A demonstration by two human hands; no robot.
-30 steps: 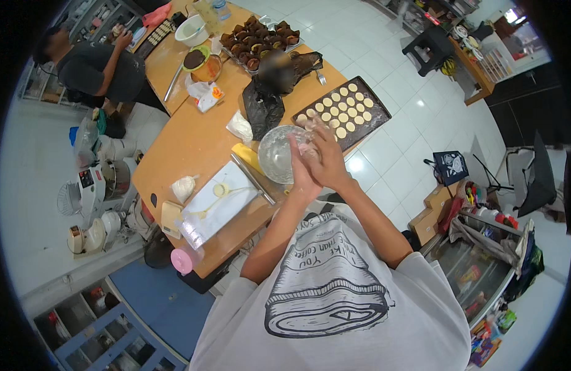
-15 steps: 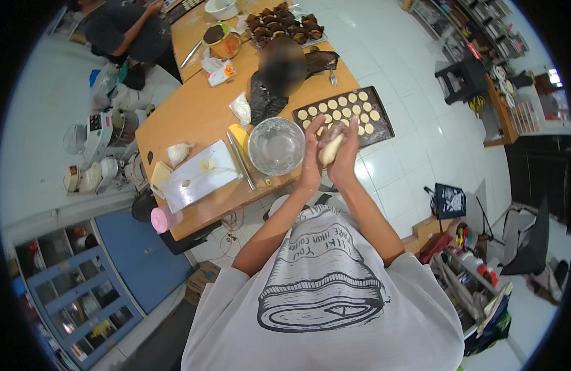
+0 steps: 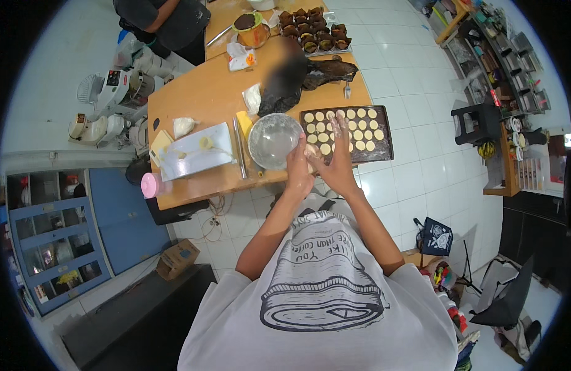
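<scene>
My left hand [image 3: 298, 166] is beside the right rim of a clear bowl [image 3: 274, 141] with a cloudy, flour-dusted inside. Its fingers curl around a pale lump [image 3: 311, 152] that looks like dough, mostly hidden between my hands. My right hand [image 3: 340, 162] has its fingers stretched out flat over the left part of a dark baking tray [image 3: 389, 142], its thumb reaching toward the lump. Rows of small pale rounds [image 3: 359, 135] lie on that tray, some covered by my right fingers.
Left of the bowl are a metal tube [image 3: 239, 148], a white board [image 3: 199, 154] with dough scraps and a pink-lidded jar [image 3: 152, 184]. Black plastic [image 3: 282, 99], a fork [image 3: 347, 90] and dark-wrapped muffins [image 3: 313, 31] are farther back. Another person [image 3: 168, 25] stands at the far left.
My hands have shifted left toward the bowl and turned. The pale lump, plainly visible between both palms before, is now mostly hidden, and my right fingers have straightened over the tray. The view has also shifted.
</scene>
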